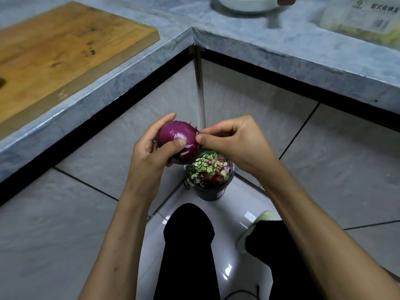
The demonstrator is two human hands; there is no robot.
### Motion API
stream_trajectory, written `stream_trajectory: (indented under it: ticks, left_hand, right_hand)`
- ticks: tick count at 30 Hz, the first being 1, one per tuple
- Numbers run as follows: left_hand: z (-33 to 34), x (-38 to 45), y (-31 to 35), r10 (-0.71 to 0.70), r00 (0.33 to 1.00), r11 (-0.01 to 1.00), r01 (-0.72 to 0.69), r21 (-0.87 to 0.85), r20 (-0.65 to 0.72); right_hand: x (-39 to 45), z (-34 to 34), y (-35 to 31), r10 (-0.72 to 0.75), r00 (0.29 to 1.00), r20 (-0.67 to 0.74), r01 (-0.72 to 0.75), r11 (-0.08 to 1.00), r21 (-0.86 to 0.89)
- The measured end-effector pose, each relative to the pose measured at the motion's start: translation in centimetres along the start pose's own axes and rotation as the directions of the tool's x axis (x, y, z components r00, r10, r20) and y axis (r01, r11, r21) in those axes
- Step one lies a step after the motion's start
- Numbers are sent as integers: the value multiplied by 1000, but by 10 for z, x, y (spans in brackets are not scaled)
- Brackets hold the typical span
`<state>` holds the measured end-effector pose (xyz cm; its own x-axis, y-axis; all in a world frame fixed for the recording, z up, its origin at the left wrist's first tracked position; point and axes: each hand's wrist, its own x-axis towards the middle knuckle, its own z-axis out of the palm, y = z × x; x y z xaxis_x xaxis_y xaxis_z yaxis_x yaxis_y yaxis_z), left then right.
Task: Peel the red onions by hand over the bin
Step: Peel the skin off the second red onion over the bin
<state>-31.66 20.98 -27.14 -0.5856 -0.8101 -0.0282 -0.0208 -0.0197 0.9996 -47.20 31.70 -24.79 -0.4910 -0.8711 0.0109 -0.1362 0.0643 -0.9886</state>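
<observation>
Down at the bottom, dark trouser legs (188,252) and a pale shoe (265,216) planted on glossy floor tiles. Up from there, forearms reaching in over the bin (208,191), already heaped with green and red scraps. Left hand (149,152) curled round the red onion (178,139), thumb pressed across its front, cradling it just above and slightly left of the bin's mouth. Right hand (233,139) closed in a pinch at the onion's ragged tip, thumb and forefinger nipping what looks like a flap of skin. Pale torn patches showing on the purple surface, so probably mid-peel. Best now to keep that pinch low on the flap, pull down along the curve rather than straight out, and rotate with the left hand. Worth drifting a touch right, too, so loosened skin drops inside the rim. Up on the grey counter (281,42), a wooden cutting board (65,50) and a white bowl (246,4), both well apart from the action.
</observation>
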Motion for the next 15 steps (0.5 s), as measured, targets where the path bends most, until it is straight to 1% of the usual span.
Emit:
stream_trajectory:
  ticks: [4,8,13,15]
  left_hand:
    - [1,0,-1,-2,1000,1000,2,24,14]
    - [7,0,-1,-3,1000,1000,3,11,4]
    - [11,-4,-3,-22,1000,1000,22,-20,5]
    - [12,-5,-3,-27,1000,999,27,-22,2]
  right_hand:
    - [-2,-2,1,14,1000,3,-14,1000,3]
    - [-2,-5,3,18,1000,-12,-18,1000,8]
    - [-6,-2,8,-4,997,-80,9,998,59]
    - [-8,-3,9,4,997,-77,1,998,61]
